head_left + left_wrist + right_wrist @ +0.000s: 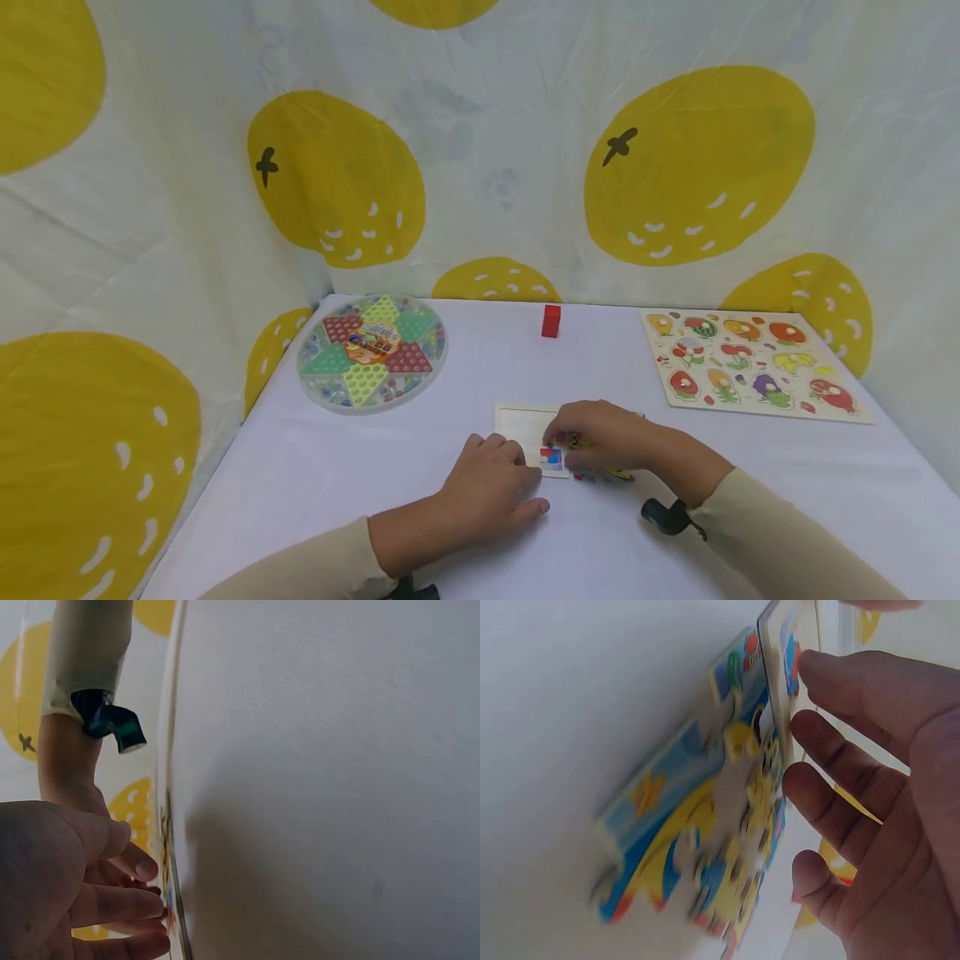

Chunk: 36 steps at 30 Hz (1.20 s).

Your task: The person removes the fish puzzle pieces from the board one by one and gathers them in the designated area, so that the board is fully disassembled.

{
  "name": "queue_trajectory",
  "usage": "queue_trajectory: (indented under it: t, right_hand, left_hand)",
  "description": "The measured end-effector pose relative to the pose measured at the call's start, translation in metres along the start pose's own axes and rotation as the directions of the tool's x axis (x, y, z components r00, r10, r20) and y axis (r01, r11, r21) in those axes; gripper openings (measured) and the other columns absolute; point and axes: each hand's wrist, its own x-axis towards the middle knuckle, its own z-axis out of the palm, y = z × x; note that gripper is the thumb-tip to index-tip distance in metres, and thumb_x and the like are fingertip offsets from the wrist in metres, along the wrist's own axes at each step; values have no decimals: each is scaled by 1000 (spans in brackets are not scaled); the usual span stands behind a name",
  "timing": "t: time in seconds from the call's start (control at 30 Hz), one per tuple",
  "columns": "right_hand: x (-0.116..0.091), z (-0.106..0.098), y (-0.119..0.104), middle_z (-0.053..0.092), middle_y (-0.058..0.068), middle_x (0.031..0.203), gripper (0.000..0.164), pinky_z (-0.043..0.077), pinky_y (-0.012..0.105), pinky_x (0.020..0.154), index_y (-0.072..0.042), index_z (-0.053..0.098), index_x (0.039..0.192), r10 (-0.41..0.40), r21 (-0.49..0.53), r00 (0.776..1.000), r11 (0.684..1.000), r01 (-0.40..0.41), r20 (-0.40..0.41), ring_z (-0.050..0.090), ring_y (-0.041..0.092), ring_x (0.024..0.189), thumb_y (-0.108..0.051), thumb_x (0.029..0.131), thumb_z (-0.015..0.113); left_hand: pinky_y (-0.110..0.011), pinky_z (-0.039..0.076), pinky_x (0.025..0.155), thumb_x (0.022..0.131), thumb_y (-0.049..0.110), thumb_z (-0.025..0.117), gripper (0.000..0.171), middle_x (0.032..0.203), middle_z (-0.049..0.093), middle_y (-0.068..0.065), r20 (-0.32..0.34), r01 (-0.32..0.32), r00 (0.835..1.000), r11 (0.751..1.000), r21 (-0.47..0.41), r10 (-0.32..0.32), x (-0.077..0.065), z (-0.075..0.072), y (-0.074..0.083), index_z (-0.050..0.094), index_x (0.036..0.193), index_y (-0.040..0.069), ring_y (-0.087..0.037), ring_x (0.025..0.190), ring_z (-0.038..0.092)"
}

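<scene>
A shallow, pale puzzle tray lies on the table, with a small blue-and-red puzzle piece in its near right corner. My left hand rests at the tray's near left edge, fingers loosely bent and nothing seen in them. Over the tray's right side reaches my right hand, a fingertip at the piece in the tray. Its other fingers are relaxed by the tray's edge. Under and beside that hand lie several loose yellow-and-blue puzzle pieces, partly hidden by it in the head view.
A round Chinese checkers board is at the back left. A red block stands near the back edge. On the right lies a fruit puzzle board. A white curtain with yellow fruit shapes hangs behind the table.
</scene>
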Motion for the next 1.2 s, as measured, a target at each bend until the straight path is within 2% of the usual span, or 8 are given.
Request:
queue_trajectory:
  t: [0.3,0.57,0.87,1.1,1.2]
  right_hand:
    - [13,8,-4,64,-20,108,35,55,38,94,-35,79,117,39,-17,999,999,-39,31,58,6,103,-23,87,91]
    - [15,9,-7,64,-19,107,31,55,37,93,-34,79,113,49,-37,999,998,-48,24,57,7,101,-22,87,91]
    - [14,9,-15,63,-18,103,31,54,36,89,-35,77,109,94,-37,995,995,-93,27,57,8,97,-22,85,92]
    - [15,9,-19,64,-18,100,29,54,37,89,-34,75,107,114,-13,993,993,-114,18,59,8,94,-19,86,90]
    - [15,9,-19,65,-19,97,24,54,38,89,-33,75,105,101,0,995,995,-101,-2,60,8,92,-16,91,86]
  left_hand:
    - [-35,36,78,101,62,63,38,107,66,8,-27,-43,999,998,38,44,6,2,9,81,117,33,-12,99,53]
    - [-35,36,77,100,63,63,39,104,65,8,-9,-39,999,997,67,39,7,4,12,82,112,31,-12,96,51]
    - [-36,35,76,101,62,63,38,102,65,8,-30,-38,999,997,73,40,7,4,12,83,112,32,-12,95,51]
    - [-35,34,75,100,61,64,36,102,65,8,-49,-44,998,996,78,47,6,3,13,83,111,32,-12,93,51]
    - [-35,33,74,100,61,64,35,100,64,8,-51,-47,997,996,79,51,6,3,12,83,108,32,-12,92,50]
